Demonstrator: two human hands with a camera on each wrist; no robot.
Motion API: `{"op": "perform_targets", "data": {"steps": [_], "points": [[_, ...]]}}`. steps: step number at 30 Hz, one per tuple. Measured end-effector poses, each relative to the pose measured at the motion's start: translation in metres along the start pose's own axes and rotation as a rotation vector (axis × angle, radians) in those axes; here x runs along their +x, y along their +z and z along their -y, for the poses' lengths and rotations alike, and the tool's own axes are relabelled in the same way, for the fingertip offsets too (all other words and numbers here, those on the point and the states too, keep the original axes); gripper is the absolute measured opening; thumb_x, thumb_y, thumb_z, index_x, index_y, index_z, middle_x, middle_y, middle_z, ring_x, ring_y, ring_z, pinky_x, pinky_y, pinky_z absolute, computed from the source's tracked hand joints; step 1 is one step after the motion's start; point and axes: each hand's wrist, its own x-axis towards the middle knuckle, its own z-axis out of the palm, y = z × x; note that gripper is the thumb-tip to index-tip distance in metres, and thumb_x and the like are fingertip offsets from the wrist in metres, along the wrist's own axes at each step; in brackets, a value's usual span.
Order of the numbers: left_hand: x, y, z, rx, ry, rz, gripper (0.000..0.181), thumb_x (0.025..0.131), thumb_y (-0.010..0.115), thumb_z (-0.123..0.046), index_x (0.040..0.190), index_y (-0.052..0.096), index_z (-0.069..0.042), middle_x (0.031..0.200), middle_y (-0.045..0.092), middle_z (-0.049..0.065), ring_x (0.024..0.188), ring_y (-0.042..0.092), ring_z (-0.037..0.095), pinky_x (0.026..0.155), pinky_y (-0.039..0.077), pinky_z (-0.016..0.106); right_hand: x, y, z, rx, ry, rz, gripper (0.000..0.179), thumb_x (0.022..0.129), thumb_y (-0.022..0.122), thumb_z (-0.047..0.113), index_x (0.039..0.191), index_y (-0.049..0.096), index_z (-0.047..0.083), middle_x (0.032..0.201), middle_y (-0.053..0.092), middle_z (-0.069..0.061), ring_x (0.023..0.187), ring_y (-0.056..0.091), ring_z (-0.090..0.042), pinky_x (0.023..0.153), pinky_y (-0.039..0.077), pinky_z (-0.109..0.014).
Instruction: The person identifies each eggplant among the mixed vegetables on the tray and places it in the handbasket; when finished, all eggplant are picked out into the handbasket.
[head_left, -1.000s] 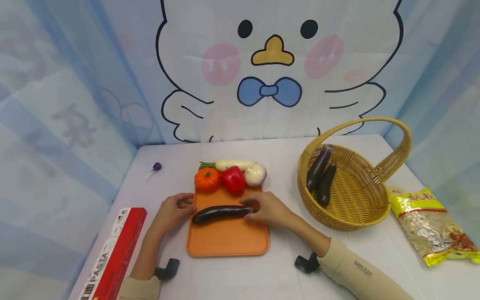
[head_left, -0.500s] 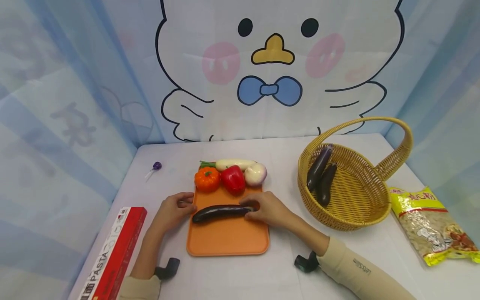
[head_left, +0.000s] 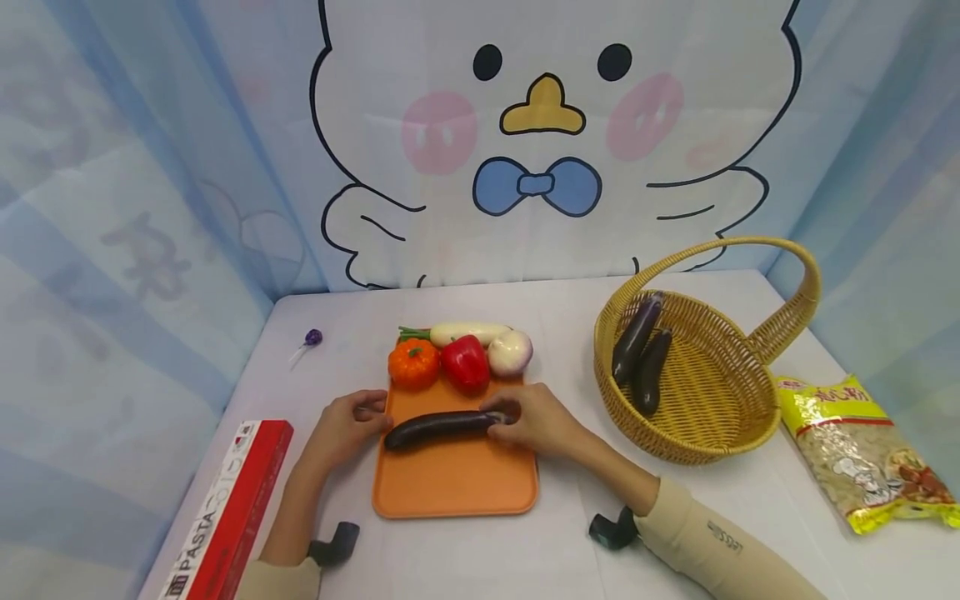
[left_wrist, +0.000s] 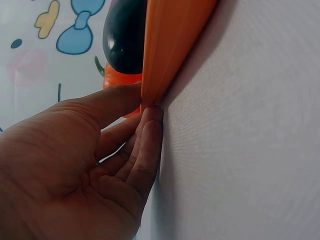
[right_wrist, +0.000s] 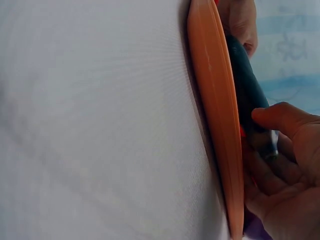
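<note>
A dark eggplant [head_left: 438,428] lies across the middle of an orange tray [head_left: 456,487], tilted slightly. My right hand [head_left: 536,421] pinches its stem end between thumb and fingers, as the right wrist view shows on the eggplant [right_wrist: 245,85]. At the tray's left edge, my left hand [head_left: 347,427] pinches the rim, thumb above and fingertips below; the left wrist view shows this hand [left_wrist: 95,150] close up. Along the tray's far end sit an orange pumpkin [head_left: 414,363], a red bell pepper [head_left: 465,365], a white radish [head_left: 468,333] and a purple-white round vegetable [head_left: 511,353].
A wicker basket [head_left: 720,446] with a tall handle stands at the right, holding two eggplants [head_left: 649,372]. Beside it lies a yellow food bag [head_left: 862,450]. On the left are a red pasta box [head_left: 240,508] and a purple lollipop [head_left: 312,337].
Both hands hold the same places, and the eggplant and tray stay put. Only the head view shifts very slightly.
</note>
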Motion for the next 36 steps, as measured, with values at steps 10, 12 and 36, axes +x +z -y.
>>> {"op": "perform_targets", "data": {"steps": [10,12,36], "points": [[0.001,0.002,0.001,-0.001,-0.009,0.004,0.049,0.091,0.073,-0.023,0.136,0.059,-0.009,0.113,0.067,0.005,0.098,0.066,0.02,0.093,0.052,0.042,-0.001,-0.004,0.001,0.094,-0.029,-0.064,0.024,0.079,0.084,0.014,0.101,0.076,0.019,0.083,0.067,0.014,0.078,0.06,-0.011,0.068,0.054,-0.028],[0.001,0.002,0.002,-0.005,-0.012,0.005,0.049,0.091,0.073,-0.024,0.136,0.058,-0.009,0.113,0.067,0.005,0.098,0.066,0.019,0.093,0.052,0.042,-0.002,-0.006,0.003,0.085,-0.04,-0.073,0.023,0.079,0.084,0.014,0.101,0.076,0.019,0.082,0.067,0.015,0.077,0.059,-0.011,0.068,0.054,-0.028],[0.001,0.002,-0.001,-0.012,-0.03,-0.007,0.05,0.09,0.074,-0.024,0.136,0.058,-0.01,0.113,0.067,0.005,0.1,0.065,0.021,0.095,0.05,0.045,-0.033,-0.078,0.035,0.248,-0.073,0.003,0.023,0.085,0.08,0.02,0.106,0.075,0.018,0.099,0.07,0.004,0.089,0.063,-0.019,0.08,0.058,-0.033]]}}
